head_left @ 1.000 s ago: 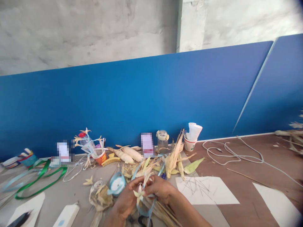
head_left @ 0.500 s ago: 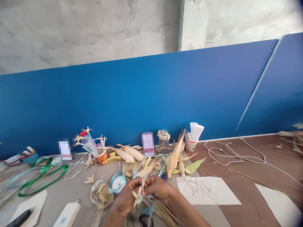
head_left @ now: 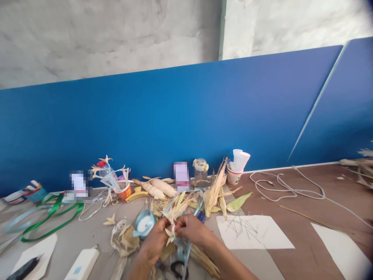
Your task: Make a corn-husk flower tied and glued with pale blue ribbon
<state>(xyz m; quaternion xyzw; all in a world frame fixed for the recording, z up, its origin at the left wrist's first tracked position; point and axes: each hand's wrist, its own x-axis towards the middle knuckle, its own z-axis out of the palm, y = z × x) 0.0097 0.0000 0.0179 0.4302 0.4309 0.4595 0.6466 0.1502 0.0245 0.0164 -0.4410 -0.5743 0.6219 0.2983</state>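
Observation:
Between my two hands is a small corn husk flower [head_left: 170, 234] with pale pointed petals. My left hand [head_left: 155, 237] pinches it from the left side. The fingers of my right hand [head_left: 190, 229] are pressed together at its stem from the right, beside a light blue ribbon [head_left: 186, 254] that hangs below. A roll of blue ribbon [head_left: 145, 224] lies just left of my left hand. Dried husks [head_left: 182, 206] spread behind my fingertips, and more husk strips [head_left: 205, 262] lie under my right forearm. Black scissor handles [head_left: 178, 268] show partly below my hands.
A bundle of corn husks [head_left: 215, 194] and a clear jar [head_left: 201, 173] stand at the back. Thin wires lie on white paper [head_left: 256, 235] at right. A white cable [head_left: 291, 190] loops beyond. Green ribbon [head_left: 52, 221] and a white box [head_left: 83, 264] are at left.
My fingers have shifted around the flower's stem, and the right hand is turned a little more upright. The ribbon strip above my hands has moved away from its upright position.

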